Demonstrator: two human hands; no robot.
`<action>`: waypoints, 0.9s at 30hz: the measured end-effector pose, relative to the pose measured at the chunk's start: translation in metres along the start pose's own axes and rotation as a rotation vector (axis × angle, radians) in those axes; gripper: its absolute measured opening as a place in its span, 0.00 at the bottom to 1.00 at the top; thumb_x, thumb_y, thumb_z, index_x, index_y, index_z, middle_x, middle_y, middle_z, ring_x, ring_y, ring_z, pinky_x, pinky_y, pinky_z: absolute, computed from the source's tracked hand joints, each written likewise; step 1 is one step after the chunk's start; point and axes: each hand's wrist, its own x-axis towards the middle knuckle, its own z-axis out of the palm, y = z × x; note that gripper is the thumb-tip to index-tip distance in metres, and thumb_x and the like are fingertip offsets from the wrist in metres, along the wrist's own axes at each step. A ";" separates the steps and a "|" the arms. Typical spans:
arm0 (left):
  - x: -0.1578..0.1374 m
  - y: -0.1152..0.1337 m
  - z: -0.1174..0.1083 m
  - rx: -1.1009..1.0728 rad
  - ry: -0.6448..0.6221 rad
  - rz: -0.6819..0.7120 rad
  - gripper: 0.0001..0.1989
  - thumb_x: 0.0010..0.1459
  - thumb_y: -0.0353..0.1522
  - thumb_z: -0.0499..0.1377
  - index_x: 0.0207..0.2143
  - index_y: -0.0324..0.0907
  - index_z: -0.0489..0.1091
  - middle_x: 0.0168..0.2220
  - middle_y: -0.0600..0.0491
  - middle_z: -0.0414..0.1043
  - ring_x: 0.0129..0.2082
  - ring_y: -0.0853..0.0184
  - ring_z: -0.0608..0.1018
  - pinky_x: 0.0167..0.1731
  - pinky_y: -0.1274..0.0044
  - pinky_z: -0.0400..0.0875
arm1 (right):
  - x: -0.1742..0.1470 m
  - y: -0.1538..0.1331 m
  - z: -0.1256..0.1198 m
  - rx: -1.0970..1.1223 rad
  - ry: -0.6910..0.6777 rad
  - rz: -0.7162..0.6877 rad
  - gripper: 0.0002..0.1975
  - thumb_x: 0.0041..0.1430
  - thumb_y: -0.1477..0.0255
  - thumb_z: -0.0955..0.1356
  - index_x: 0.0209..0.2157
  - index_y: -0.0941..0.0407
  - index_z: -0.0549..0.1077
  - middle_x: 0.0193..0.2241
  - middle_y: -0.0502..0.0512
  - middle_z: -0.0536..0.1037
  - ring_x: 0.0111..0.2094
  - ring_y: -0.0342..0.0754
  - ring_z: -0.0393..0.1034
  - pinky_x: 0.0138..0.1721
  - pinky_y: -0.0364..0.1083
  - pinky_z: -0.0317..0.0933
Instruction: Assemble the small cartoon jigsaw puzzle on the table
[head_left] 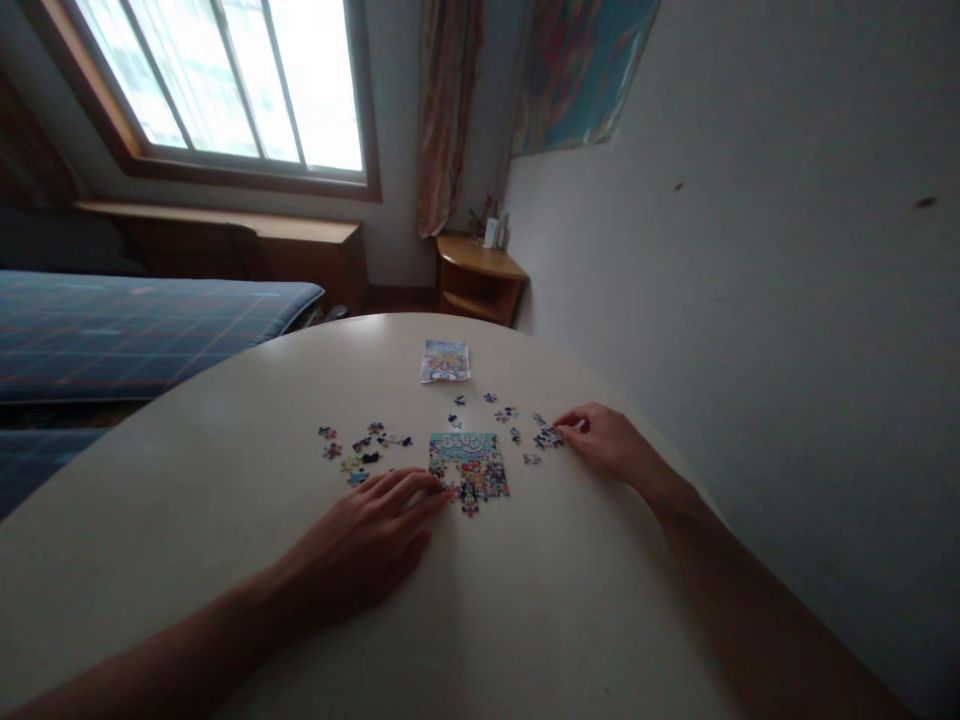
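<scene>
A partly assembled jigsaw puzzle (487, 474), with a teal strip and lettering along its top, lies flat on the white table (525, 600). My left hand (386, 515) lies low over the table, its fingers stretched out and the tips touching the puzzle's lower left edge. Part of that edge is hidden beneath them. Over to the right, my right hand (600, 437) has thumb and index finger pinched at a jigsaw piece beside a small cluster of loose pieces (544, 440). The fingertips cover most of that piece.
More loose pieces (371, 440) are scattered left of the puzzle, with several others (490, 398) above it. A printed packet (445, 361) lies farther back. Close along the table's right side runs a wall (750, 300). A bed (150, 330) and a corner shelf (480, 258) stand beyond.
</scene>
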 end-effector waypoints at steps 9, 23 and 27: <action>0.001 0.002 -0.003 0.021 0.002 0.006 0.21 0.63 0.27 0.51 0.59 0.42 0.62 0.54 0.45 0.68 0.53 0.57 0.71 0.50 0.62 0.74 | 0.000 -0.005 -0.004 0.034 -0.032 0.078 0.08 0.55 0.67 0.70 0.32 0.56 0.80 0.29 0.55 0.80 0.30 0.47 0.72 0.30 0.43 0.60; 0.000 0.000 0.000 0.014 0.004 -0.002 0.22 0.63 0.27 0.52 0.60 0.44 0.61 0.55 0.46 0.67 0.54 0.57 0.71 0.51 0.62 0.73 | 0.002 0.001 -0.004 -0.008 -0.005 0.122 0.08 0.58 0.70 0.68 0.34 0.56 0.79 0.33 0.57 0.82 0.33 0.49 0.74 0.33 0.45 0.61; 0.000 0.001 0.000 0.025 -0.017 -0.004 0.22 0.63 0.27 0.51 0.60 0.43 0.61 0.56 0.46 0.66 0.55 0.57 0.70 0.51 0.61 0.73 | 0.000 0.000 -0.003 0.005 -0.010 0.115 0.07 0.56 0.70 0.68 0.33 0.56 0.79 0.32 0.56 0.82 0.32 0.48 0.74 0.32 0.44 0.61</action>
